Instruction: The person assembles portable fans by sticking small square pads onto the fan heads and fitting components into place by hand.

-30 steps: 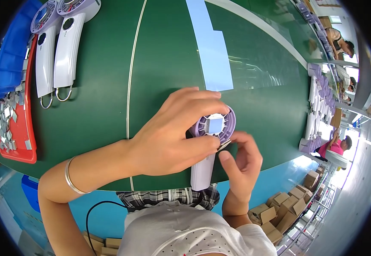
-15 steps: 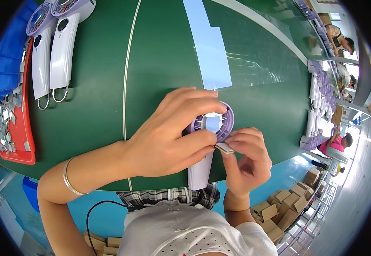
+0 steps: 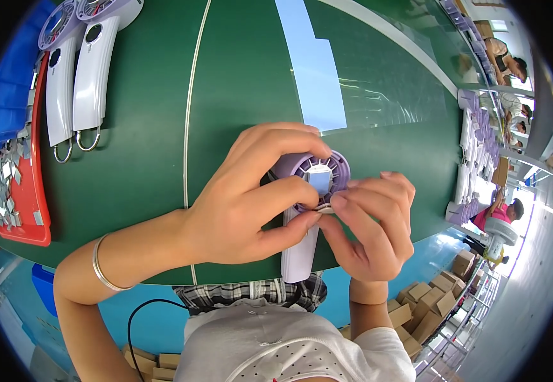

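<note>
A handheld fan with a round purple head and white handle (image 3: 299, 258) lies on the green table in front of me, its handle toward my body. My left hand (image 3: 245, 204) curls round the head, fingers along the far rim. A pale-blue square (image 3: 319, 183) sits in the middle of the head. At the rim's near side, my right hand (image 3: 375, 226) pinches a small flat grey-white piece (image 3: 324, 208). The left thumb and index finger also meet at this piece. Fingertips partly cover it.
Two similar fans (image 3: 91, 79) with metal loops lie at the upper left. Beside them are a red tray (image 3: 42, 213) of small square pieces and a blue bin (image 3: 15, 95). A light-blue strip (image 3: 318, 83) runs away beyond my hands. Cartons (image 3: 439, 312) and other people are at the right.
My right hand has turned and shifted slightly right, fingers higher. The small piece has tilted and moved left against the rim, and the left thumb now touches it. The fan head has tilted.
</note>
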`<state>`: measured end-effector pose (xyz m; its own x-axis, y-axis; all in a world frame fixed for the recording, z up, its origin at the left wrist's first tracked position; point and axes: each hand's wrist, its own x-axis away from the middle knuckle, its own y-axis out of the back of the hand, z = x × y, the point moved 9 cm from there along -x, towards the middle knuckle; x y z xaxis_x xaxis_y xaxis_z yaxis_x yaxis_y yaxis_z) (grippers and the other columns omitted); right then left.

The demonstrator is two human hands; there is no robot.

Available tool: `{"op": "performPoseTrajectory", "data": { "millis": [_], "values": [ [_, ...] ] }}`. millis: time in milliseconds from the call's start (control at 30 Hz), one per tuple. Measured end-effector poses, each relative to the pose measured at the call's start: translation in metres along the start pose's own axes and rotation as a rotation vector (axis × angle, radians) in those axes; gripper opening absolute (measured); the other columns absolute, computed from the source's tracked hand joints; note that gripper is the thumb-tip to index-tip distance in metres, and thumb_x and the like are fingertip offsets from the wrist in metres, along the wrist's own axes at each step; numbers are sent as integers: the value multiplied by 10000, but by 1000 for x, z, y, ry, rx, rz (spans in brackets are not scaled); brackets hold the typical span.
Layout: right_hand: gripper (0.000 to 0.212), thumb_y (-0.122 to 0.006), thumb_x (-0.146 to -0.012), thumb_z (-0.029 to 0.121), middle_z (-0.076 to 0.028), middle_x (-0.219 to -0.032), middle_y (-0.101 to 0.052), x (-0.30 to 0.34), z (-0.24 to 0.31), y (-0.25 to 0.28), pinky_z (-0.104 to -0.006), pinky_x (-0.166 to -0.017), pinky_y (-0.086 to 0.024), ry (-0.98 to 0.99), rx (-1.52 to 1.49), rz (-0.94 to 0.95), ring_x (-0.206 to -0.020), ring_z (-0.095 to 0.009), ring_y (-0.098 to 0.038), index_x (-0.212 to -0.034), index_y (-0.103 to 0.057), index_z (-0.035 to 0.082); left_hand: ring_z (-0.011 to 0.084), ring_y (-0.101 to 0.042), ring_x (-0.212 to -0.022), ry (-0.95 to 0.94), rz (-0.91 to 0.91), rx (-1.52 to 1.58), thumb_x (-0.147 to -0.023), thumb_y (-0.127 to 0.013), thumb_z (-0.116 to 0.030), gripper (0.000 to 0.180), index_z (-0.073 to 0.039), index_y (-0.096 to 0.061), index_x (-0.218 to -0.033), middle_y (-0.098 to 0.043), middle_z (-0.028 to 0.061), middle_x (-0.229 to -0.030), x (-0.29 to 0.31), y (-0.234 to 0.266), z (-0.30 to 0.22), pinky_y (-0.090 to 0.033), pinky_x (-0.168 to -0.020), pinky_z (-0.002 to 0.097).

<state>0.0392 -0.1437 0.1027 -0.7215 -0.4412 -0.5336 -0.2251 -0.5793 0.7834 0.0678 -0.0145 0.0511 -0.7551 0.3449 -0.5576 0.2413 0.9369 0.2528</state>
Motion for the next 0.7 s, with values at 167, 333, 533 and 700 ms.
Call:
{"op": "performPoseTrajectory", "data": {
  "millis": [167,333,533,700],
  "values": [
    [338,-863,-615,84,-40,-965,-687,-9,-2,-1,-454,-849,-459,52,-24,63,-871,-240,-653,-932,-747,75,435,-505,-1250,-3,70,48,-660,-777,-36,355,-27,-637,-986,-497,261,-1330,1,1,0,-460,-1007,495],
    [327,-844,-635,114,-59,-983,-662,-19,-9,-6,-467,-844,-456,42,-49,133,-917,-267,-639,-944,-746,70,444,-426,-1305,70,48,109,-688,-800,-67,819,-47,-381,-1391,-400,263,-1433,6,-8,9,-421,-1042,500],
    [297,-831,-664,145,-43,-985,-656,-17,-17,-17,-534,-965,-431,-50,-53,230,-1025,-280,-614,-948,-769,84,353,-507,-1282,125,125,-29,-694,-851,-112,959,-33,-336,-1498,-495,171,-1434,8,-15,15,-353,-1098,530],
    [281,-836,-666,154,-37,-989,-662,-22,-15,-26,-553,-1007,-405,-66,-53,233,-1052,-281,-610,-933,-773,92,323,-550,-1260,144,121,-47,-705,-845,-114,918,-35,-365,-1484,-519,143,-1434,11,-6,21,-340,-1109,535]
  ]
}}
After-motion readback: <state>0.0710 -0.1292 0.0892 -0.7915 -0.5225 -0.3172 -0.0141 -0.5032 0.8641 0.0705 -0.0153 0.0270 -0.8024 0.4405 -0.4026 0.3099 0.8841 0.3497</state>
